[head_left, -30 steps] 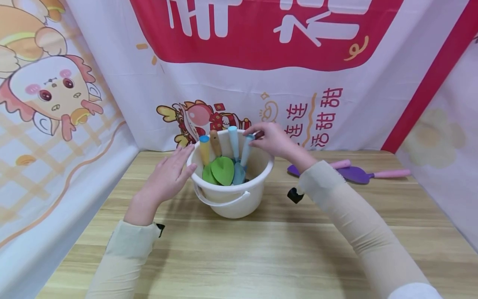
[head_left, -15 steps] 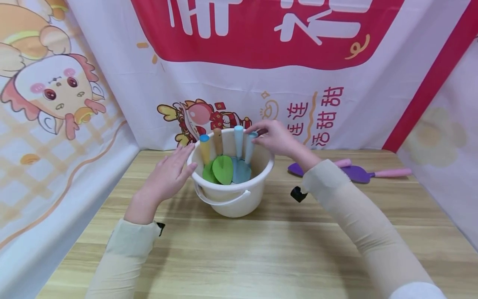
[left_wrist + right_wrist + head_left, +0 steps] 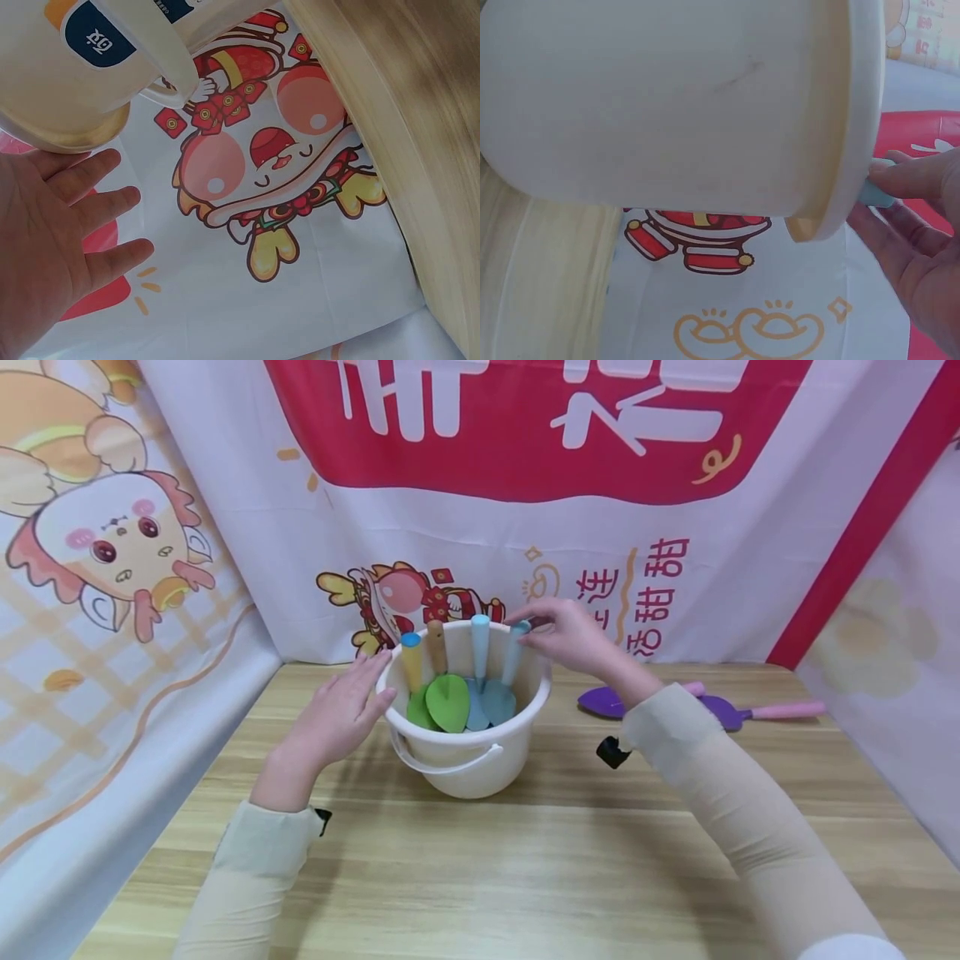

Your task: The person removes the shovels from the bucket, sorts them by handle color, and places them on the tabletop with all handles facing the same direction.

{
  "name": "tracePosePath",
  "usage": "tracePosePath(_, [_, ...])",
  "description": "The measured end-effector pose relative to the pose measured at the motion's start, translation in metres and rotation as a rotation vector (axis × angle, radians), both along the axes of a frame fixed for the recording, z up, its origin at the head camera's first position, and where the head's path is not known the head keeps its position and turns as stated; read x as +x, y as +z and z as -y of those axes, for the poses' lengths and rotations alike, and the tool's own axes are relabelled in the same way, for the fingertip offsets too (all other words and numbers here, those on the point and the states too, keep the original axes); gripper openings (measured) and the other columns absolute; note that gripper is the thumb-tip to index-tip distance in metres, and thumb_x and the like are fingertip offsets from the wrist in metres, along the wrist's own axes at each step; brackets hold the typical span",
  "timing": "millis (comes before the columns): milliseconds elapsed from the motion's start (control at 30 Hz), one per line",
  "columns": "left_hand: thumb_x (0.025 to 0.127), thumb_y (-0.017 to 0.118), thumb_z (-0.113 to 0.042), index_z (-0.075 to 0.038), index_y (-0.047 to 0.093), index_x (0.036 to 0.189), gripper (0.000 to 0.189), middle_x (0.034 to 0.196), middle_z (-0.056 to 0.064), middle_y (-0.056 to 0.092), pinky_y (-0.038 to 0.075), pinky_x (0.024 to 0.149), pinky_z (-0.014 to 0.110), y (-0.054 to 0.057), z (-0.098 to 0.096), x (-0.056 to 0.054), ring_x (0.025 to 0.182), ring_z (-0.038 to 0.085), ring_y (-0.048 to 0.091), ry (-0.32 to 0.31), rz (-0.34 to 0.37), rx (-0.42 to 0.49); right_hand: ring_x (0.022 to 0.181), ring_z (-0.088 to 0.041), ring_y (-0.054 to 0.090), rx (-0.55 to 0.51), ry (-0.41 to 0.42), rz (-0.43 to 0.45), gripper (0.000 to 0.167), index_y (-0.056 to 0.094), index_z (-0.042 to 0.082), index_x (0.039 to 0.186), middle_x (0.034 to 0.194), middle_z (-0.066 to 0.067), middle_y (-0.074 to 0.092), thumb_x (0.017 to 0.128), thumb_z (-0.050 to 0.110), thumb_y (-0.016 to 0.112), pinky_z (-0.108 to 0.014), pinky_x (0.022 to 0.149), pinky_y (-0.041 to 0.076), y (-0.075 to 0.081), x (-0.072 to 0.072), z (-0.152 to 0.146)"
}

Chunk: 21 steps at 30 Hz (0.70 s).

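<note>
A white bucket [image 3: 468, 760] stands on the wooden table with several small garden trowels upright inside. My right hand [image 3: 566, 635] pinches the top of the light-blue handle of the rightmost blue trowel [image 3: 498, 700], at the bucket's right rim. Beside it stands a second light-blue trowel [image 3: 480, 647]. Two green trowels lean at the left: the front one has a brown handle [image 3: 436, 647], the other a yellow handle [image 3: 412, 664] with a blue end. My left hand [image 3: 341, 706] touches the bucket's left rim with straight fingers; the left wrist view shows the fingers [image 3: 105, 210] spread.
Two purple trowels with pink handles [image 3: 787, 709] lie on the table [image 3: 480, 877] right of the bucket, partly behind my right forearm. Printed cloth [image 3: 480, 552] hangs along the back and both sides. The bucket's white bail handle [image 3: 450, 768] hangs down in front.
My right hand has moved right with the blue trowel's handle, which now leans toward the right rim, apart from the other light-blue one. My left hand has stayed in place.
</note>
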<state>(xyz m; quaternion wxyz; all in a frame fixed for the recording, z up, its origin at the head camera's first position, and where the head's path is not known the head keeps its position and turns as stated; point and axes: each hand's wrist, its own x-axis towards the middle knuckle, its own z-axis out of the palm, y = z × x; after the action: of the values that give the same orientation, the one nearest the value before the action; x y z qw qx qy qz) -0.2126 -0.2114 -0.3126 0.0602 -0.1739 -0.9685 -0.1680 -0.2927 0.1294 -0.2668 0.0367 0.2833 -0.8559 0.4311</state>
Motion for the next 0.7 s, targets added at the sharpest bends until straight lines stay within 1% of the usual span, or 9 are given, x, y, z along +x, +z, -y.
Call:
tracePosePath(167, [0.111,0.035,-0.043,-0.01,0.019,0.165,0.065,0.168,0.013,0.022,0.009,0.12,0.066,-0.003,0.001,-0.001,0.156,0.035,0.009,-0.003,-0.006,0.016,0.114,-0.024,0.064,-0.049,-0.021,-0.062,0.029,0.074,0.008,0.124,0.124,-0.007,0.068,0.096,0.0,0.069,-0.045,0.098,0.054,-0.001,0.004,-0.008])
tracePosePath(333, [0.111,0.034,-0.044,-0.009,0.02,0.165,0.066,0.168,0.013,0.022,0.009,0.12,0.066,-0.003,0.001,-0.002,0.156,0.035,0.009,-0.003,-0.01,0.022,0.116,-0.027,0.064,-0.075,-0.031,-0.129,0.029,0.073,0.005,0.124,0.126,-0.01,0.068,0.096,0.001,0.07,-0.048,0.1,0.053,0.0,0.008,-0.013])
tracePosePath(500, [0.111,0.033,-0.047,-0.011,0.019,0.165,0.067,0.169,0.012,0.021,0.009,0.12,0.067,-0.004,0.001,-0.003,0.156,0.034,0.008,0.001,-0.008,0.026,0.117,-0.026,0.063,-0.127,-0.029,-0.2,0.028,0.073,0.003,0.122,0.125,-0.011,0.069,0.095,0.0,0.071,-0.044,0.1,0.054,0.002,0.011,-0.018])
tracePosePath(700, [0.111,0.034,-0.045,-0.011,0.019,0.165,0.066,0.169,0.011,0.02,0.009,0.12,0.067,-0.005,0.001,-0.003,0.156,0.033,0.007,0.004,-0.006,0.049,0.121,-0.022,0.06,-0.2,-0.028,-0.259,0.027,0.075,0.004,0.121,0.124,-0.009,0.07,0.094,-0.001,0.072,-0.041,0.102,0.052,0.002,0.02,-0.021])
